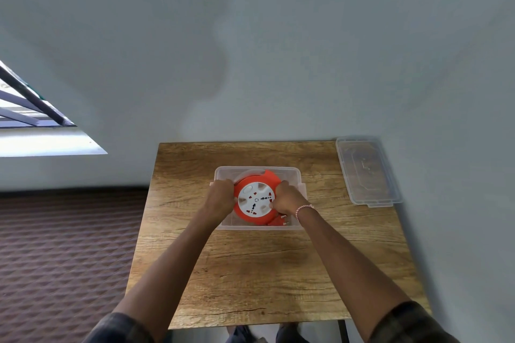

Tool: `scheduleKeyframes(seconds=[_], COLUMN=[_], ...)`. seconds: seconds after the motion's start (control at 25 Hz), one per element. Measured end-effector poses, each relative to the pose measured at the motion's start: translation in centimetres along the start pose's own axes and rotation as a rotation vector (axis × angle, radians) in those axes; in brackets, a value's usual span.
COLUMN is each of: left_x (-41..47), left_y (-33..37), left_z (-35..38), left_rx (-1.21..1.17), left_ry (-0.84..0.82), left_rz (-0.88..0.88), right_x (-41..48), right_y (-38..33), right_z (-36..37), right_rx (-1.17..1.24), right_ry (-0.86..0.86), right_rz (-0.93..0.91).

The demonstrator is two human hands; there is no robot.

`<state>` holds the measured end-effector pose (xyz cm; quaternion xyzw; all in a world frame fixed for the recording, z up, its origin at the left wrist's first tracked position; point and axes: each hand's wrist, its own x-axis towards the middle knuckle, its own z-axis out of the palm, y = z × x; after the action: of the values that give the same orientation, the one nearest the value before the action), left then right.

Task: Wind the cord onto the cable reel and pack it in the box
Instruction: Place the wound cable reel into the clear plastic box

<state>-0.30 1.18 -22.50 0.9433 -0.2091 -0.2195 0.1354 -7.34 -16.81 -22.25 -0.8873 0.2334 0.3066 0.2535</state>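
Note:
An orange cable reel (256, 199) with a white socket face sits tilted inside a clear plastic box (289, 172) on the wooden table (264, 267). My left hand (220, 196) grips the reel's left edge. My right hand (287, 199) grips its right edge, a red and white thread band on the wrist. An orange plug (278, 220) lies in the box under the reel's near right side. The wound cord is hidden by the reel's face.
The box's clear lid (367, 170) lies at the table's far right corner, against the grey wall. A patterned carpet (64, 253) covers the floor to the left. A window (33, 120) is at the far left.

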Motion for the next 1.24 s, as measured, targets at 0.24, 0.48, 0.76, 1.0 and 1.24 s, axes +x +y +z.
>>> scheduleKeyframes(seconds=[0.24, 0.48, 0.76, 1.0, 1.24], left_x=[-1.4, -5.5, -6.0, -4.0, -4.2], left_y=[-1.0, -3.1, -3.7, -3.0, -3.1], left_z=[-0.1, 1.1, 3.1, 2.3, 2.9], left_rx=[-0.06, -0.268, -1.014, -1.0, -0.957], left_ry=[0.207, 0.625, 0.275, 0.317, 0.306], left_rz=[-0.085, -0.172, -0.408, -0.348, -0.325], right_x=[-1.0, -4.5, -4.0, -2.6, -2.4], right_y=[0.6, 4.7, 7.2, 6.1, 7.3], right_z=[0.5, 0.1, 1.6, 0.0, 0.7], right_rx=[-0.022, 0.154, 0.559, 0.639, 0.622], right_ry=[0.319, 0.891, 0.637, 0.689, 0.684], right_rz=[-0.143, -0.195, -0.053, -0.056, -0.09])
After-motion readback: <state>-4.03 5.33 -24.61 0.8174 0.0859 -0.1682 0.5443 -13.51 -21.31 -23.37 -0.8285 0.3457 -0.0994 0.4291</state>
